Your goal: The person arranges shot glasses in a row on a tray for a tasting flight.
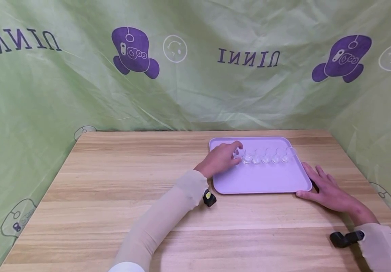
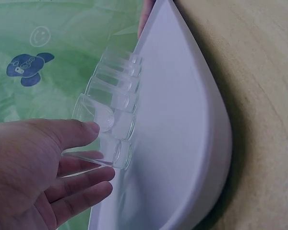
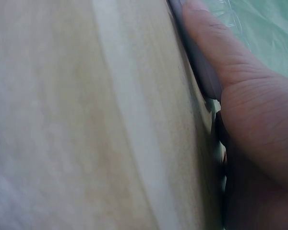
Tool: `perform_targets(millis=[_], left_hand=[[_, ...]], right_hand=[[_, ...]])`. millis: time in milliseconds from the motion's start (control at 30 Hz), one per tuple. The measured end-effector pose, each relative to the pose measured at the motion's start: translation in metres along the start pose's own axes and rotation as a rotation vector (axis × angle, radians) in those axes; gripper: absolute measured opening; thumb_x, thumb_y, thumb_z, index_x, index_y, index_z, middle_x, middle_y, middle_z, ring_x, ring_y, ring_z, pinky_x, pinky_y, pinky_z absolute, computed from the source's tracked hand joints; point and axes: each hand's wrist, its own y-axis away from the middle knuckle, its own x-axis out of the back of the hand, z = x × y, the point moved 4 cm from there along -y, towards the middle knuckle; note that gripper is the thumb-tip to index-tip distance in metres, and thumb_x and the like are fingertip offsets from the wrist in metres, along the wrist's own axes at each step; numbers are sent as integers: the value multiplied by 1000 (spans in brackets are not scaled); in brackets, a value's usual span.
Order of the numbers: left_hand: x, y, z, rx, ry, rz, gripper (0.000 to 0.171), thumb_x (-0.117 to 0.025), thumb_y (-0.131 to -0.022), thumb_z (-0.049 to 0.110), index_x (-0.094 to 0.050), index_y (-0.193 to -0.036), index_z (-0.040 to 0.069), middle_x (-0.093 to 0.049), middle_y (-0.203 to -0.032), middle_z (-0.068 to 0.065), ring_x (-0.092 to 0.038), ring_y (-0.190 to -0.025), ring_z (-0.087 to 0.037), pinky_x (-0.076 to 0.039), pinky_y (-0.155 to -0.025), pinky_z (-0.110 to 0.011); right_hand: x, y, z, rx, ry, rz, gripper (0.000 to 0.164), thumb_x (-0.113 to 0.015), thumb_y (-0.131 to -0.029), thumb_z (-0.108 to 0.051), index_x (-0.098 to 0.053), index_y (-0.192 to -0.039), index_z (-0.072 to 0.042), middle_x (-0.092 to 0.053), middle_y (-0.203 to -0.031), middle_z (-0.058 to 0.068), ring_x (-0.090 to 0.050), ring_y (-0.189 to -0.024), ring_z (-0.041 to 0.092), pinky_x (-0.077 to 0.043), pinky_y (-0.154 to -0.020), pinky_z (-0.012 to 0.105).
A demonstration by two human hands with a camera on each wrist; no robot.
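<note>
Clear glass cups [image 1: 266, 159] stand in a row on a lilac tray [image 1: 249, 181]. At the row's left end my left hand [image 1: 220, 156] has its thumb and fingers around a glass cup [image 2: 122, 155]; through the glass, a finger shows in the left wrist view. Just beside the thumb tip is another clear cup [image 2: 93, 112], tilted, its base apart from the tray surface; whether it sits inside a neighbouring cup I cannot tell. My right hand [image 1: 329, 192] rests with spread fingers against the tray's front right corner. Its thumb [image 3: 221, 48] lies along the rim.
The tray lies on a wooden table [image 1: 113, 196], near its back right. A green printed cloth [image 1: 188, 90] hangs behind the table and at both sides. Black wrist cameras [image 1: 346, 238] stick out below both forearms.
</note>
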Motion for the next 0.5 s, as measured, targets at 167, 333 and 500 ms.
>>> perform_targets(millis=[167, 333, 500], left_hand=[[-1, 2, -1, 0, -6, 0, 45, -71, -100, 30, -56, -139, 14, -69, -108, -1, -62, -91, -10, -50, -77, -23], [-1, 6, -5, 4, -7, 19, 57, -72, -97, 41, -52, -143, 14, -69, -118, -4, -64, -103, -17, -52, -87, -30], [4, 12, -10, -1, 1, 38, 59, -69, -98, 46, -52, -144, 13, -65, -133, -7, -62, -118, -22, -52, -97, -36]], right_hand=[[-1, 0, 0, -6, -2, -1, 100, -69, -99, -35, 1, -165, -9, -3, -165, 33, 15, -147, 57, 21, -113, 66], [-2, -1, 1, -3, -6, 6, 100, -70, -98, -34, 0, -165, -9, -4, -165, 33, 15, -147, 56, 21, -113, 66], [-2, -2, 3, -2, -5, 11, 100, -70, -98, -34, 0, -165, -9, -5, -164, 34, 16, -147, 56, 21, -113, 65]])
